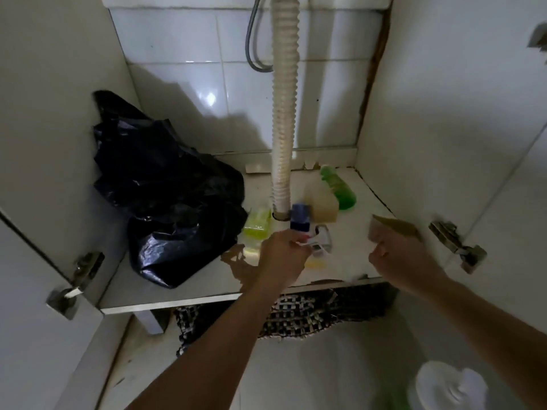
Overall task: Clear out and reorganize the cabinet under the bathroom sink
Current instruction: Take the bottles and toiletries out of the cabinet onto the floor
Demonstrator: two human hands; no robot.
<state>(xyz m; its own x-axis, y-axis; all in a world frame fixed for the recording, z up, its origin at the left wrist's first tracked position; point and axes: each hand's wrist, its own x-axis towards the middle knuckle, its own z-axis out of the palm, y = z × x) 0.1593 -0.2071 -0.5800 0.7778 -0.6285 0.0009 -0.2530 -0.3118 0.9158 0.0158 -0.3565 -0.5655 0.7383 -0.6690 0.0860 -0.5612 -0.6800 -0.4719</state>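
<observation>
Near frame centre, the left hand (281, 250) pinches a small blue-capped item (300, 221); the right hand (396, 255) grips a sponge (390, 230). Blur hides details; a loose pinch could drop it.

Hands (282, 250) (396, 257) inside cluttered cabinet (296, 287)

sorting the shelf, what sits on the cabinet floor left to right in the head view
black plastic bag → yellow-green bottle → drain hose → blue-capped item by the left hand → beige block → green bottle
</observation>
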